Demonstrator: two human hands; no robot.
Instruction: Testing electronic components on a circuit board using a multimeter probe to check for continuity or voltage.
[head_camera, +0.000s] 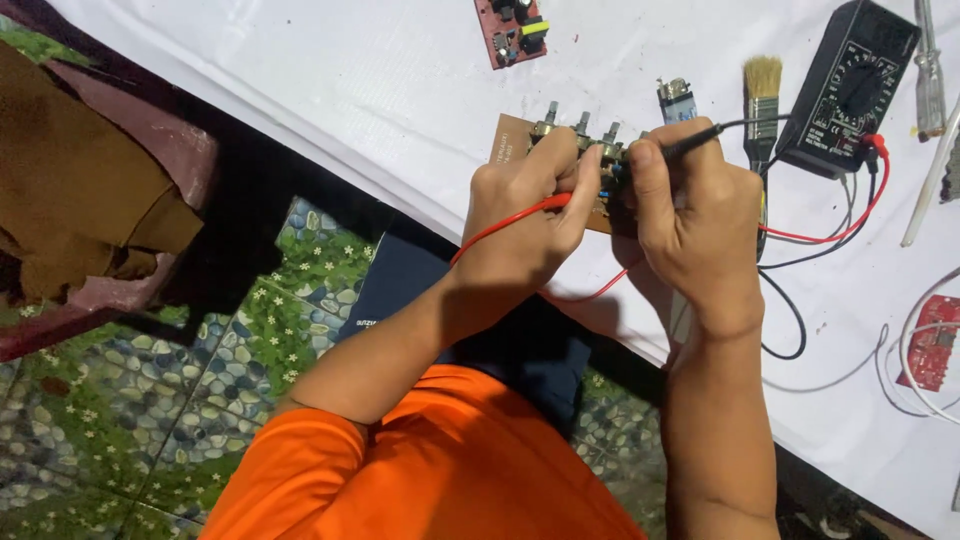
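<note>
My left hand (525, 215) pinches a red test probe (555, 203) against a brown circuit board (515, 140) that carries a row of metal knob shafts. My right hand (690, 215) holds a black test probe (690, 143), its tip on the same board. Red and black leads (850, 225) run from the probes to a black multimeter (848, 85) at the upper right. Both hands cover most of the board.
A paintbrush (762, 100) lies beside the multimeter, a screwdriver (928, 70) to its right. A red circuit board (512, 30) sits at the top, another (935, 342) at the right edge with white wires. White sheet covers the table (350, 90); patterned floor below.
</note>
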